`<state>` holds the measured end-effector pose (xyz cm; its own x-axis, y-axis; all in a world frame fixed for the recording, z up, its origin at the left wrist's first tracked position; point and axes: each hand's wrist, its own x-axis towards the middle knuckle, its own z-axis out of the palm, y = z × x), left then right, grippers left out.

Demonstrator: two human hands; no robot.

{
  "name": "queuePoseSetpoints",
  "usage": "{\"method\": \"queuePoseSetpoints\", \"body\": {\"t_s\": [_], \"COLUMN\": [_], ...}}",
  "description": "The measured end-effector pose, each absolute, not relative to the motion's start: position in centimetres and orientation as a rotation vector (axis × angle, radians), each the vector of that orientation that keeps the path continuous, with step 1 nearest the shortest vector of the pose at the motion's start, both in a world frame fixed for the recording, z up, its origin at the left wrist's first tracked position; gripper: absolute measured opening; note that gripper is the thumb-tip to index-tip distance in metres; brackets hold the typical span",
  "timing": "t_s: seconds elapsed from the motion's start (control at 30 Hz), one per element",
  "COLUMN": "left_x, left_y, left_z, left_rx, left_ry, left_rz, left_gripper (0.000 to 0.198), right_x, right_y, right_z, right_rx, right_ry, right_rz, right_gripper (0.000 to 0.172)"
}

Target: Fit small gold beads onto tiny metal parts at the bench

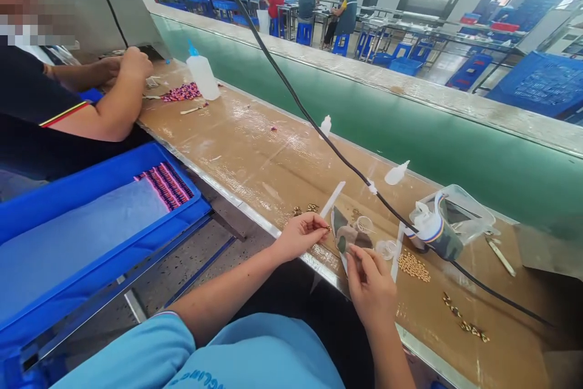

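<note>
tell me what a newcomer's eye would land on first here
Probably the black cable, slanting from the top edge to the lower right. Next, perhaps, the blue tray at left, with pink-and-dark strips at its right end. Then the left hand, pinching a small brassy piece, and the right hand beside a camouflage-patterned piece.

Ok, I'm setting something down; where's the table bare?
Mostly bare: the table between the large bottle and the metallic pieces by the left hand, bar a pink bit. Crowded: around the right hand: fabric, a clear cup, tan pieces.
</note>
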<state>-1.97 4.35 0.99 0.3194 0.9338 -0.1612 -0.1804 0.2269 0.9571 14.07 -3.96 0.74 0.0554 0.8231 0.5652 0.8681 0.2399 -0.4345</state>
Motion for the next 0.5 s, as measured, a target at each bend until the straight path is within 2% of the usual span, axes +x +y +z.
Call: {"method": "queuePoseSetpoints", "body": {"t_s": [0.17,0.3,0.5], "left_x": [-2.0,-2.0,-2.1], "left_y": [4.4,4.3,4.3], "left_z": [1.0,1.0,0.6], "left_rx": [1.058,1.075,1.074], "left_ry": [0.898,0.887,0.905], "left_rz": [0.933,0.926,0.941], "left_gripper": [0.024,0.022,0.023], "right_x": [12.9,11.8,11.3], "right_y": [-2.3,-1.4,-0.7], "right_z": [0.2,-0.1,-0.5], "right_rx": [-1.631,-1.846,-1.881], "right_ry": [-1.799,-1.8,-1.761], "right_rz": [-0.146,-0.273,-0.343], "right_gripper": [0.029,0.041,0.035]}}
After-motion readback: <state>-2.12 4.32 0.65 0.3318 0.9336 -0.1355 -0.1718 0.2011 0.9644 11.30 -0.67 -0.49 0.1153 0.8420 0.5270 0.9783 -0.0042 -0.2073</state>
